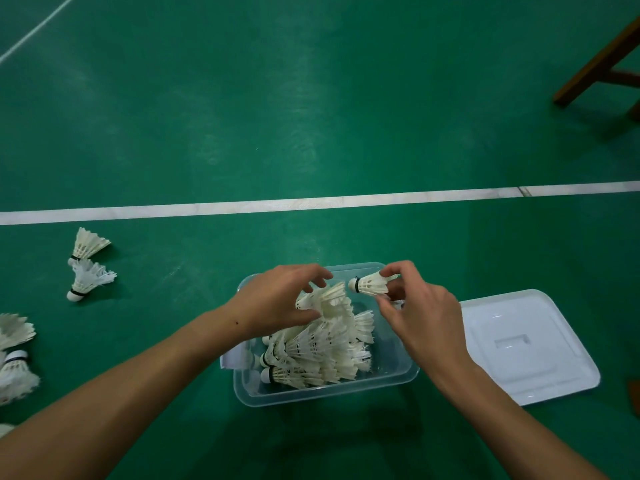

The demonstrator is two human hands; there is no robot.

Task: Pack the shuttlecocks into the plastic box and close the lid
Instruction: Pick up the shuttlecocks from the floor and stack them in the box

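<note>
I have both hands over the plastic box (322,393), which sits on the green floor (311,116) just on my side of the white court line (311,204). My right hand (420,317) pinches one shuttlecock (372,285) by its feather skirt, fingers (389,270) curled round it from above and thumb below. Its long axis lies roughly level, cork pointing left toward my left hand, and it hovers over the far right corner of the box. My left hand (280,301) is just beside it, fingers curled down onto the top of the heap of shuttlecocks (322,344) already in the box; it seems to hold the topmost one by its skirt, though I cannot tell how firmly.

The move I judge next is lowering the pinched shuttlecock down and toward me into the heap; the right hand is the nearer one and needs only a short drop.

The lid (526,344) lies flat on the floor, touching or just beside the box's right edge. More loose shuttlecocks wait well apart on the left: a pair (88,263) near the line and others (15,355) at the frame's left edge, so packing is partway done.
</note>
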